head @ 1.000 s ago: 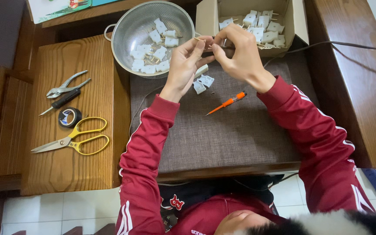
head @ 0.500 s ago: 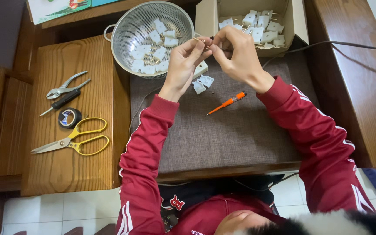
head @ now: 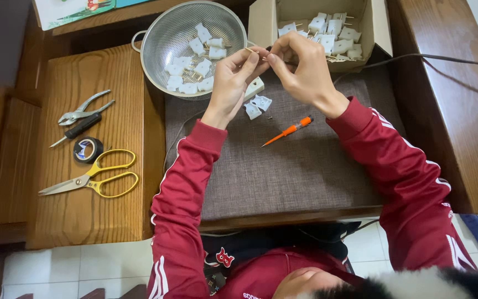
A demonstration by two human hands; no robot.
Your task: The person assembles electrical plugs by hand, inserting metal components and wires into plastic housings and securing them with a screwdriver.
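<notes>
Fingers (head: pixel 258 55) pinching small metal prong (head: pixel 252 51), cardboard box (head: pixel 264 25) behind

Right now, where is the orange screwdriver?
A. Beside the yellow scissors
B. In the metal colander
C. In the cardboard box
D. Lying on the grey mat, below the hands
D: the orange screwdriver lies loose on the grey mat, just below the left hand and right hand, touched by neither.

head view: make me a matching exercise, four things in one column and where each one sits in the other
1. yellow-handled scissors
2. orange-handled screwdriver
3. round metal mesh colander
4. open cardboard box

a. on the grey fabric mat
b. far right, holding white plugs
c. on the wooden board at left
d. far left of the box, holding white plugs

Pairs: 1-c, 2-a, 3-d, 4-b
</notes>
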